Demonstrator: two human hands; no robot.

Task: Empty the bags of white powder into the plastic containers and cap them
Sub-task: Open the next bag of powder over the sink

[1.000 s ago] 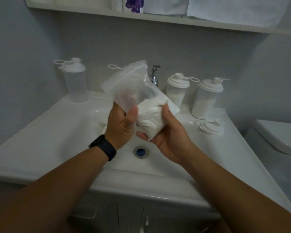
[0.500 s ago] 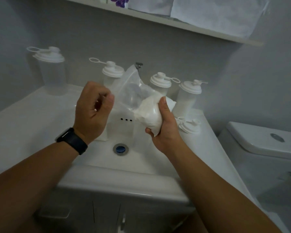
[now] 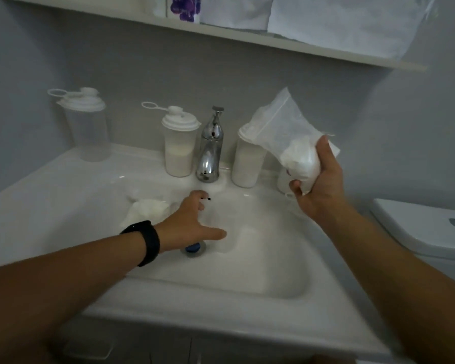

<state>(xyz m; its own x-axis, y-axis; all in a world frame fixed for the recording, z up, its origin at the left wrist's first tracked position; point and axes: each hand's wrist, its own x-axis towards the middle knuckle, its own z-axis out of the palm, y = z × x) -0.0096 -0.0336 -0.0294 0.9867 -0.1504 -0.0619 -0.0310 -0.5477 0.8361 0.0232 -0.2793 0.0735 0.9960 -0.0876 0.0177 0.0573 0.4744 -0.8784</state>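
Your right hand [image 3: 318,185] grips the bag [image 3: 289,143] by its powder-heavy bottom, fingers curled round the lump, with the mouth end tilted up and to the left over a capped container [image 3: 246,158]; if that mouth is unsealed and you tip further before an open container is underneath, powder will likely land on the sink [image 3: 50,206] or the lid rather than inside. Squeezing the lump hard could also puff powder out of the top. Whether the seal is open cannot be told from here. Your left hand [image 3: 195,222] reaches low into the basin with fingers spread and loose, holding nothing, just right of a second bag [image 3: 146,210] lying in the basin; a wet basin would clump that powder. The held bag is well apart from your left hand, up beside the tap [image 3: 210,148], so it has one-handed support only
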